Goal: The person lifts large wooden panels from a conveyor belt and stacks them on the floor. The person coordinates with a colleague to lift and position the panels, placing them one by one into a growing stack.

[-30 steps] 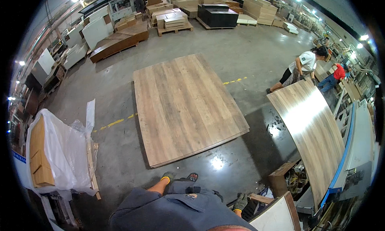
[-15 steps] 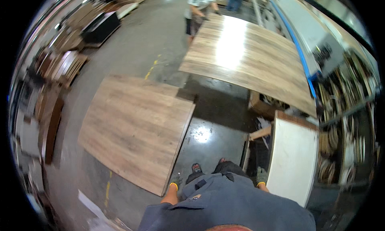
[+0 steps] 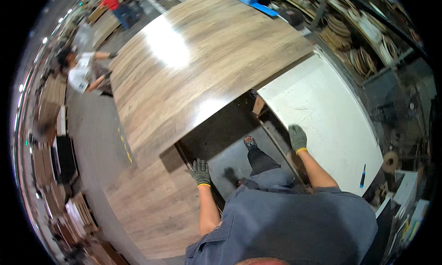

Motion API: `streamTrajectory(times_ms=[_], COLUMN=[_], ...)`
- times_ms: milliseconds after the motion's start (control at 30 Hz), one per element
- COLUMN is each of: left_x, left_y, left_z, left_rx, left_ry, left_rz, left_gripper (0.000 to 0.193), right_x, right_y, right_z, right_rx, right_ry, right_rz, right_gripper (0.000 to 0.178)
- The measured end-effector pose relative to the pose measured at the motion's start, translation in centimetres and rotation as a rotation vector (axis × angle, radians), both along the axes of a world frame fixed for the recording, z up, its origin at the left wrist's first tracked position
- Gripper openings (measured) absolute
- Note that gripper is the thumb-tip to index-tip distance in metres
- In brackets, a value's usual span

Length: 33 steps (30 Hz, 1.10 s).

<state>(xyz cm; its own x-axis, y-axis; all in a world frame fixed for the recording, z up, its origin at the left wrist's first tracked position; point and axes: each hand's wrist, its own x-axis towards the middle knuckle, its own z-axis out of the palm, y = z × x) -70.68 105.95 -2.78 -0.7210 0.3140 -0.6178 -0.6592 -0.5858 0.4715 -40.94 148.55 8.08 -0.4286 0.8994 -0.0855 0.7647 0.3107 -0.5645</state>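
Note:
My left hand [image 3: 200, 173], in a grey glove with a yellow cuff, is open with its fingers stretched out. It is at the right edge of a lower wood-grain panel [image 3: 156, 205]; whether it touches is unclear. My right hand [image 3: 298, 138], gloved alike, lies flat at the left edge of a white-topped table [image 3: 331, 108], holding nothing. Ahead, a large glossy wood-grain sheet [image 3: 216, 48] reaches over part of the lower panel and up to the white table's far end. A co-worker in a white shirt [image 3: 83, 74] has gloved hands at the sheet's left edge.
A blue-handled tool [image 3: 363, 177] lies on the white table. Grey floor [image 3: 237, 166] shows around my feet. Coiled strips fill racks [image 3: 363, 58] on the right. Stacked boards and pallets [image 3: 78, 212] line the left. Another person in red [image 3: 112, 1] stands farther back.
My view has turned right, and I am closer to the white table. The large sheet now overlaps the lower panel. My hands have come up from my sides to the panel and table edges.

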Motion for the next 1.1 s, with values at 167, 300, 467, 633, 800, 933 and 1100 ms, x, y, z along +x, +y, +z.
streamTrajectory(times_ms=[167,300,467,633,800,933,1100], left_x=[-4.5,-5.0,-4.1,-0.6,3.9,8.3,12.7], left_y=[7.7,13.0,10.1,8.3,9.7,9.0,8.1], left_z=[4.3,8.1,6.1,8.8,10.5,8.7,13.2], left_rx=[0.171,0.066,0.103,-0.25,-0.19,-0.063,0.187], left_ry=[-0.042,-0.082,-0.11,-0.372,-0.372,-0.244,-0.302], left_rz=[0.197,0.293,0.227,0.204,0.302,0.285,0.137], left_gripper=[0.104,0.092,0.068,0.067,0.067,0.067,0.062], right_x=[-8.7,-12.5,-8.4,0.1,2.1,5.8,11.6], right_y=[14.0,28.4,44.9,54.6,53.8,54.0,52.0], right_z=[3.2,0.5,-5.3,-6.7,-2.2,-2.0,-2.8], right_rx=[0.569,0.611,0.505,0.275,0.105,-0.113,-0.007], right_ry=[0.041,-0.191,-0.07,-0.125,-0.313,-0.4,-0.304], right_rz=[0.167,0.126,-0.129,-0.393,-0.406,-0.328,-0.363], right_gripper=[0.042,0.06,0.059,0.06,0.081,0.074,0.083])
